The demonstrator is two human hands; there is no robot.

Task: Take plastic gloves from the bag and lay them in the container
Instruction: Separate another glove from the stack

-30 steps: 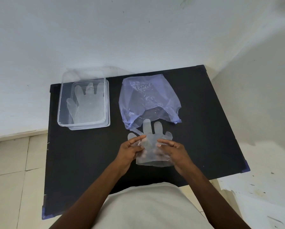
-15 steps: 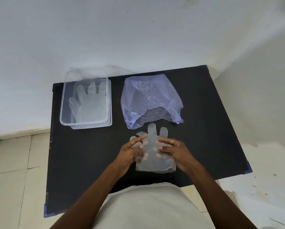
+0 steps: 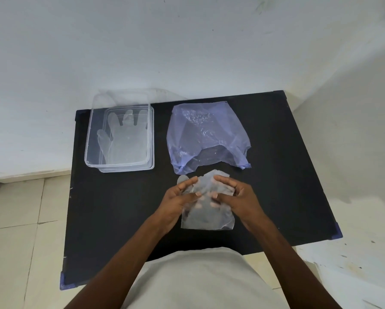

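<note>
Black and matte, the table (image 3: 111, 204) stands in a corner against pale, scuffed walls (image 3: 187, 52), with cream floor tiles (image 3: 17, 230) showing past its left edge and blue caps on its near corners.

Both hands meet over the middle of the tabletop, close to the person's body. The left hand (image 3: 178, 201) and the right hand (image 3: 238, 199) together pinch a clear plastic glove (image 3: 207, 217) between thumbs and fingertips; the thumbs lie on top of the film and several fingertips show through it from beneath. The glove's cuff hangs toward the person, below the two hands, while its finger end pokes out just beyond the thumbs, crumpled, with one rounded tip to the left of the left thumb. Its long axis runs away from the person, fingers pointing to the far wall.

Just beyond the hands, nearly touching the glove's finger end, lies the purple plastic bag (image 3: 207, 139), flat, its open mouth facing the grip. Farther off, to the left of the left hand and beyond it, sits the clear container (image 3: 91, 139), in which another glove (image 3: 126, 141) lies flat, fingers likewise toward the far wall, thumb to the left.
</note>
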